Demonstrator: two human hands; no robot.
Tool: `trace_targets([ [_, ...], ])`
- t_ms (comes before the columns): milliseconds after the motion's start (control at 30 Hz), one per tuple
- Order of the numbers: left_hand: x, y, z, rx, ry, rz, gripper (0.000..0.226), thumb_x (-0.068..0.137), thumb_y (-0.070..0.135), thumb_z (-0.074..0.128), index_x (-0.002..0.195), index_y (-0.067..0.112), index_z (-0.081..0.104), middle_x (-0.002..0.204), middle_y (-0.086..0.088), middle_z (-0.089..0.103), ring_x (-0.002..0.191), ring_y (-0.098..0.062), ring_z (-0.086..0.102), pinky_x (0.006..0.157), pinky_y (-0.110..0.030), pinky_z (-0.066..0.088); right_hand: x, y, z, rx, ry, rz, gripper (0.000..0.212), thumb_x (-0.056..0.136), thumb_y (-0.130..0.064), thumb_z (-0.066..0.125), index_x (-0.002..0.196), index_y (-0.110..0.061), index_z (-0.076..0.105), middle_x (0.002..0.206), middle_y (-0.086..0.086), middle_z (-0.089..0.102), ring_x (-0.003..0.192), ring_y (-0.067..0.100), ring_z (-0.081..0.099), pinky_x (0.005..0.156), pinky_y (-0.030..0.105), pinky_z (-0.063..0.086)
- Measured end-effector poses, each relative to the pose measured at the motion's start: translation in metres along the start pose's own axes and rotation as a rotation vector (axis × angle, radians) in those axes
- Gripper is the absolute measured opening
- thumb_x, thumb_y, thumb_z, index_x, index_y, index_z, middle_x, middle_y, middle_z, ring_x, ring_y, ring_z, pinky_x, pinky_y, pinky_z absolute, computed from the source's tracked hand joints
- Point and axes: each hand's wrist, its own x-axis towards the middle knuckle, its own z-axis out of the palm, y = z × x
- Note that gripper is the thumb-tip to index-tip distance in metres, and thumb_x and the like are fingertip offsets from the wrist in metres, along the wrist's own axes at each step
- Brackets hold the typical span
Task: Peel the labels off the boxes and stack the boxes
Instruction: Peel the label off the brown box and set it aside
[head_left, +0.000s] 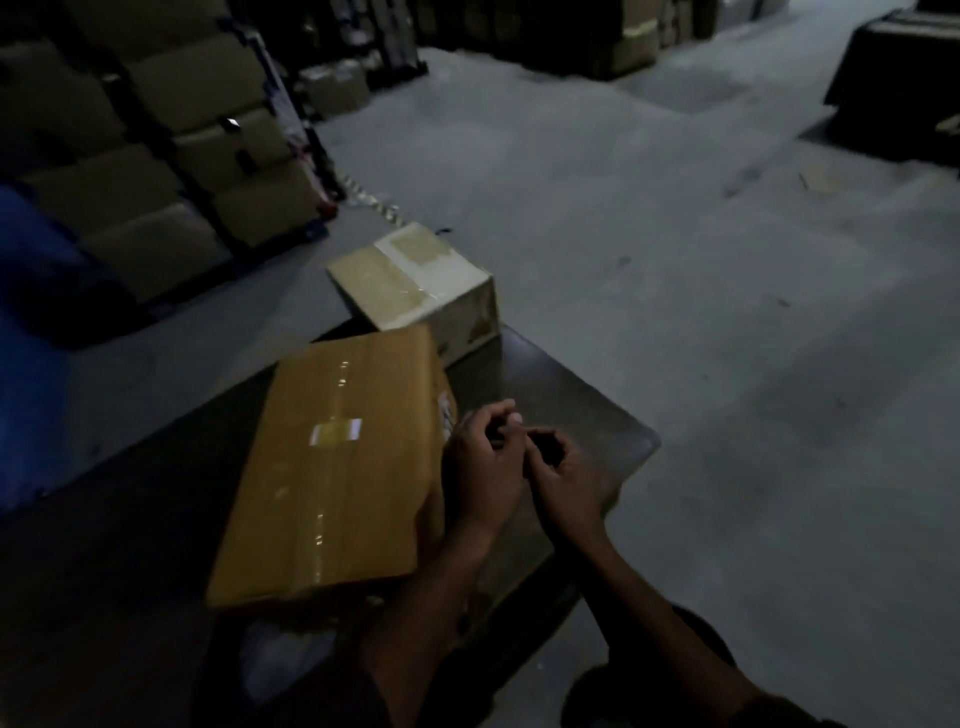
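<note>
A large brown taped box (337, 467) lies on a dark platform (561, 395). A white label (445, 415) shows on its right side face. Beyond it stands a smaller pale box (415, 280), tape across its top, at the platform's far edge. My left hand (483, 467) and my right hand (563, 483) meet just right of the large box, close to the label. The left hand's fingertips pinch what looks like a small pale scrap (514, 418). The right hand's fingers are curled and touch the left fingertips; the dim light hides whether they hold anything.
Grey concrete floor (675, 234) spreads to the right and ahead. Racks of stacked cartons (156, 156) fill the left. A blue object (31, 364) sits at the left edge. Dark crates (893, 78) stand at the far right, more boxes at the back.
</note>
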Motion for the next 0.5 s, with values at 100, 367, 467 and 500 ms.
trace_targets([
  [100,0.016,-0.01,-0.07,0.074,0.13,0.008,0.02,0.093,0.031,0.06,0.109,0.024,0.068,0.102,0.009,0.066,0.084,0.006,0.058,0.071,-0.004,0.044,-0.001,-0.019,0.045,-0.096,-0.149,-0.027,0.02,0.089,-0.035,0.064,0.104,-0.022,0.067,0.099,-0.009,0.069,0.092,0.004,0.065,0.08,0.03,0.055],
  [367,0.051,-0.105,-0.192,0.195,0.312,-0.31,0.068,0.083,0.019,0.072,0.143,0.014,0.041,0.147,-0.01,0.037,0.13,-0.03,0.044,0.105,-0.05,0.042,-0.013,-0.018,0.113,-0.235,-0.318,0.061,0.055,0.08,-0.039,0.073,0.125,-0.036,0.042,0.121,-0.012,0.057,0.107,0.007,0.059,0.081,0.021,0.049],
  [467,0.051,-0.14,-0.214,0.146,0.239,-0.492,0.078,0.082,0.028,0.073,0.149,0.015,0.033,0.153,-0.013,0.032,0.137,-0.033,0.038,0.108,-0.054,0.037,-0.013,-0.012,0.128,-0.292,-0.293,0.026,0.068,0.073,-0.057,0.072,0.129,-0.039,0.04,0.123,-0.013,0.058,0.111,0.008,0.059,0.092,0.039,0.053],
  [500,0.051,-0.149,-0.219,0.092,0.197,-0.537,0.074,0.083,0.034,0.071,0.146,0.016,0.037,0.148,-0.014,0.041,0.13,-0.033,0.047,0.105,-0.054,0.041,-0.013,-0.014,0.135,-0.313,-0.283,0.009,0.071,0.074,-0.055,0.072,0.133,-0.036,0.039,0.126,-0.011,0.057,0.112,0.009,0.058,0.094,0.042,0.052],
])
